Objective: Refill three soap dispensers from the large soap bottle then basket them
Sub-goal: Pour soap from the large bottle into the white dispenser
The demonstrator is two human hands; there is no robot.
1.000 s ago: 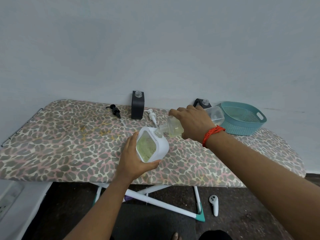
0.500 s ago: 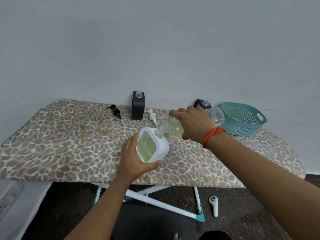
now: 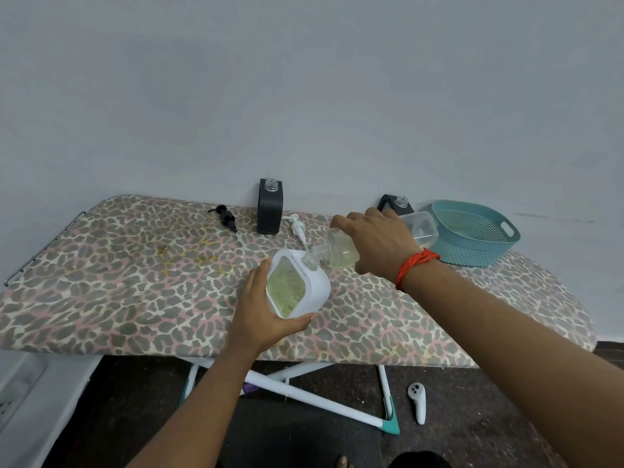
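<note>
A person's right hand [image 3: 378,243], a red thread band [image 3: 416,267] at the wrist, tips a clear soap bottle [image 3: 341,251] so its neck meets the opening of a white soap dispenser [image 3: 300,285], which the left hand [image 3: 266,315] grips on a leopard-print ironing board [image 3: 135,282]. Yellow-green liquid shows through the dispenser's window. Behind stand a black dispenser [image 3: 269,208], uncapped, with a black pump [image 3: 225,218] and a white pump [image 3: 297,228] lying nearby; a second black dispenser [image 3: 398,204] sits beside a teal basket [image 3: 472,248]. A white controller [image 3: 418,401] lies on the floor.
</note>
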